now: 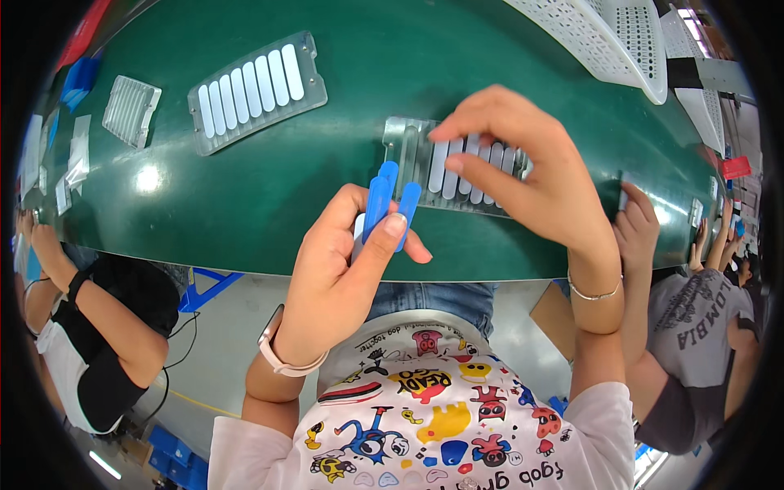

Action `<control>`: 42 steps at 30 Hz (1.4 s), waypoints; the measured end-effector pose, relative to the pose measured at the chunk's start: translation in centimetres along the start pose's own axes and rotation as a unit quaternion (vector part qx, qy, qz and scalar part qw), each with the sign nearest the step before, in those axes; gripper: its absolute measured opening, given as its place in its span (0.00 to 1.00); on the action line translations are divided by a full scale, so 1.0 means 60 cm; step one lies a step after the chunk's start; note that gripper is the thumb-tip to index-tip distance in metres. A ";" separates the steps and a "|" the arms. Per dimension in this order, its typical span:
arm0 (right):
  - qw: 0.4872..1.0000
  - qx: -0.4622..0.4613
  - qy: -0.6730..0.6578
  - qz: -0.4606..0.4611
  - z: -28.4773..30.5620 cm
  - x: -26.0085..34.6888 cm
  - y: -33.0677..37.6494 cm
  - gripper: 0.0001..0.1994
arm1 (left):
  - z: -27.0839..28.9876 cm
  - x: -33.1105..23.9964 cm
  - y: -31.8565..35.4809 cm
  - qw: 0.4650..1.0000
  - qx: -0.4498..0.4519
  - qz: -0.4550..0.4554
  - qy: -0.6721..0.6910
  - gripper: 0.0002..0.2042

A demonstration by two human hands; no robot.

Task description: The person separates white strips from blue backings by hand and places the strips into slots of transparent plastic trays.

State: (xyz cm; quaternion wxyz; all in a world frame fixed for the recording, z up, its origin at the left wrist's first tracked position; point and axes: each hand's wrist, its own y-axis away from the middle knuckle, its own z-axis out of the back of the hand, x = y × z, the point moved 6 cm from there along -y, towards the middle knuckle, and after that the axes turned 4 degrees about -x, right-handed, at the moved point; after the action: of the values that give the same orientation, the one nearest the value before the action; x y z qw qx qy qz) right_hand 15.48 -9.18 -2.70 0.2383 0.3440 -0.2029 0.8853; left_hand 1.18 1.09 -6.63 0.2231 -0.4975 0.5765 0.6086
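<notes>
Several blue round-ended strips [378, 202] are pinched between the thumb and fingers of my left hand [335, 257], with a white edge showing among them. My right hand [523, 163] hovers over a clear slotted tray [398, 131], its thumb and index finger curved and apart, with nothing visible between them. White round-ended strips [450, 170] lie side by side in that tray. Its left end shows no white strip, and my right hand hides part of the rest.
Another clear tray [300, 103] with several white strips lies farther left on the green table [351, 73]. Beyond it sits a smaller clear slotted tray [131, 110]. White perforated baskets [604, 41] stand at the far right. Co-workers sit on both sides; one's hand [635, 216] rests near my right forearm.
</notes>
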 end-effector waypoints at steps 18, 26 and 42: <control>0.978 -0.074 -0.189 0.050 -0.023 0.030 0.051 0.08 | 0.004 0.015 0.004 0.999 0.016 0.037 0.025 0.15; 0.982 -0.092 -0.165 -0.022 -0.011 0.025 0.067 0.10 | -0.006 -0.003 0.003 0.997 0.065 0.023 -0.023 0.14; 0.989 -0.121 -0.083 0.027 -0.014 0.038 0.072 0.11 | -0.005 -0.011 0.004 0.995 0.077 -0.014 0.065 0.15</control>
State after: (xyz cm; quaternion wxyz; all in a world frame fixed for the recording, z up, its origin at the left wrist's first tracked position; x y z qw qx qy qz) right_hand 11.14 -11.54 -2.48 0.2364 0.3794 -0.3365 0.8288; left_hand 1.33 0.95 -5.89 0.2317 -0.5255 0.6278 0.5253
